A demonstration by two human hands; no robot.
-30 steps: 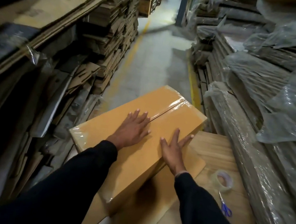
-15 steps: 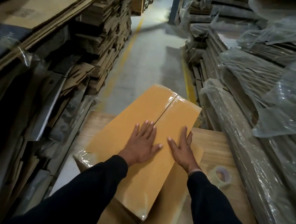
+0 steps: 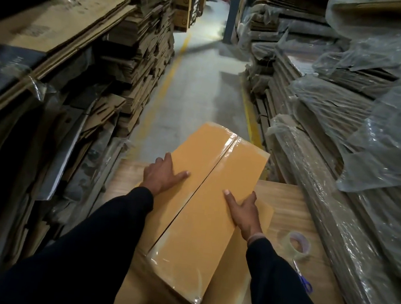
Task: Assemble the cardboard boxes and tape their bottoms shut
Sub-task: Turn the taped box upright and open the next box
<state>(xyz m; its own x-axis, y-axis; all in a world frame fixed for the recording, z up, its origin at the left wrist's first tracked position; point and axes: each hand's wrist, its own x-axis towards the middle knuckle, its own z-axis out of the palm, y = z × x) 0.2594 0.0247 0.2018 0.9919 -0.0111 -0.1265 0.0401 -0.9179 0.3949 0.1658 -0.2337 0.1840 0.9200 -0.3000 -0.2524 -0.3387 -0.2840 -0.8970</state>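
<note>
Tan taped cardboard box (image 3: 203,203), gripped at its nine and three o'clock edges by left hand (image 3: 161,176) and right hand (image 3: 243,212), could slip if lifted unevenly.

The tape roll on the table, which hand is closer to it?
Right. The right hand grips the box's edge beside the tape roll; the left hand grips the far edge.

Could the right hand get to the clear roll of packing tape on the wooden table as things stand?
Probably yes. The clear roll of packing tape lies uncovered on the wooden table just right of the right hand, which grips the tan cardboard box edge; nothing lies between them.
</note>
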